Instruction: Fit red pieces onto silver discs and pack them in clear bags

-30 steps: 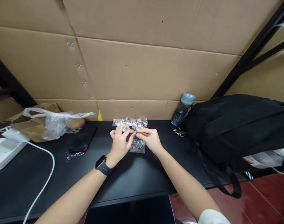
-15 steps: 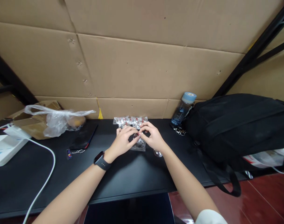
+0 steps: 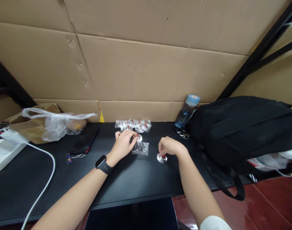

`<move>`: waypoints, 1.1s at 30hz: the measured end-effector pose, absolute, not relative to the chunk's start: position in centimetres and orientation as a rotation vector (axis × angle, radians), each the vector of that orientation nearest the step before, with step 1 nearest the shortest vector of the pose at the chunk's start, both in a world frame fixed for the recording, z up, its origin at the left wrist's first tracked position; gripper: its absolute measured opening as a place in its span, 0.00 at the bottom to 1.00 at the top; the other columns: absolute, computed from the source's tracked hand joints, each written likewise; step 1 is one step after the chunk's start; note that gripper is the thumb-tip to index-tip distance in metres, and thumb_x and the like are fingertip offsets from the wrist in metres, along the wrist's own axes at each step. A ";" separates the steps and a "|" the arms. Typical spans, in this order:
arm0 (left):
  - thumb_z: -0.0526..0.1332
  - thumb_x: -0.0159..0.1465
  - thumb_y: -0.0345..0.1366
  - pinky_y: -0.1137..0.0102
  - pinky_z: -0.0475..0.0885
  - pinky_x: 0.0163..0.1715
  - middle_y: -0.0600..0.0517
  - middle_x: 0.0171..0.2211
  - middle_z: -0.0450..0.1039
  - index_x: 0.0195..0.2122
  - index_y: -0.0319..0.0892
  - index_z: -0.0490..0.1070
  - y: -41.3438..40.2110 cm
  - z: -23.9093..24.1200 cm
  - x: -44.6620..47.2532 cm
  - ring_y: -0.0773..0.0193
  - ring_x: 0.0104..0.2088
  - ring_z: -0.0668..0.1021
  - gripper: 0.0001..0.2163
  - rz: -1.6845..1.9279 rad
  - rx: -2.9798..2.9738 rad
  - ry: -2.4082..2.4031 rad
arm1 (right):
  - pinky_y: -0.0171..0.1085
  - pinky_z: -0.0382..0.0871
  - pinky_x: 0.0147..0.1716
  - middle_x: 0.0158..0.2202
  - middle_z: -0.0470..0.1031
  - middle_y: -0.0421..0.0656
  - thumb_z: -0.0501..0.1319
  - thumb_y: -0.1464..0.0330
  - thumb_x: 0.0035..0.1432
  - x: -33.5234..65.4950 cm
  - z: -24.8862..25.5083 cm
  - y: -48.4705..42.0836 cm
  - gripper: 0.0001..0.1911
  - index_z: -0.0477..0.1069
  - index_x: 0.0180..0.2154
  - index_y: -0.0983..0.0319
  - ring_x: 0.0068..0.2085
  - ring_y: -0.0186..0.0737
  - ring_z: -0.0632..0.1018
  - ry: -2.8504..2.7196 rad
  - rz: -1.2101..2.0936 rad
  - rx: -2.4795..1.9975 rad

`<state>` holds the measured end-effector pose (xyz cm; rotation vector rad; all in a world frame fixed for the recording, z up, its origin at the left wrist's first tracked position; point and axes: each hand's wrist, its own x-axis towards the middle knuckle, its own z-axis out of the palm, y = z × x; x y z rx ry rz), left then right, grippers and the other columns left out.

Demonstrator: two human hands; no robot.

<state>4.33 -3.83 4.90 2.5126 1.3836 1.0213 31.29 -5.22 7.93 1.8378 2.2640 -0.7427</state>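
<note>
My left hand [image 3: 123, 143], with a dark watch on its wrist, pinches the red knob of a small silver disc [image 3: 139, 138]. Just in front of that disc lies a clear plastic bag [image 3: 141, 149], flat on the black table. To the right, the fingers of my right hand [image 3: 171, 147] close on the red knob of another silver disc [image 3: 162, 158], which rests on the tabletop. Behind my left hand, several discs in clear wrappers [image 3: 143, 125] lie in a cluster near the cardboard wall; my fingers hide part of them.
On the left are a phone-like black case [image 3: 84, 140] with a keychain, a plastic bag [image 3: 56, 126], a cardboard box [image 3: 35, 129] and a white cable [image 3: 53, 166]. A blue-lidded bottle [image 3: 184, 113] and a large black backpack [image 3: 244, 127] stand on the right.
My right hand has left my left hand and moved right and nearer, onto the knob of the other disc. The clear bag now lies uncovered, and my left hand has shifted slightly left.
</note>
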 end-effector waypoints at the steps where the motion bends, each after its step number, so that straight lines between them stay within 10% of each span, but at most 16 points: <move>1: 0.55 0.71 0.37 0.63 0.54 0.40 0.52 0.37 0.78 0.38 0.45 0.72 -3.8 4.9 4.3 0.59 0.42 0.76 0.08 1.028 2.501 1.402 | 0.33 0.63 0.28 0.30 0.80 0.42 0.74 0.65 0.40 31.4 7.8 -5.2 0.11 0.79 0.29 0.59 0.30 0.40 0.78 2.256 -0.708 1.861; 11: 0.54 0.72 0.37 0.63 0.53 0.40 0.53 0.37 0.79 0.36 0.45 0.72 -3.7 5.0 4.2 0.59 0.42 0.76 0.10 1.039 2.465 1.467 | 0.34 0.64 0.28 0.30 0.80 0.42 0.77 0.62 0.28 29.9 9.3 -7.3 0.24 0.79 0.33 0.58 0.32 0.44 0.79 2.084 -0.606 1.760; 21: 0.55 0.72 0.37 0.63 0.53 0.41 0.54 0.39 0.80 0.38 0.46 0.73 -4.1 5.2 4.4 0.61 0.42 0.77 0.08 1.009 2.457 1.367 | 0.32 0.67 0.38 0.33 0.82 0.42 0.61 0.75 0.58 29.7 8.0 -5.0 0.11 0.81 0.37 0.59 0.35 0.37 0.80 2.830 -0.631 1.789; 33: 0.56 0.70 0.42 0.65 0.67 0.44 0.54 0.41 0.81 0.42 0.47 0.74 -3.9 4.7 4.6 0.64 0.31 0.79 0.09 1.136 2.131 1.274 | 0.42 0.76 0.46 0.38 0.78 0.44 0.66 0.59 0.59 24.5 5.3 -4.3 0.20 0.75 0.52 0.59 0.41 0.42 0.80 3.177 -1.856 1.914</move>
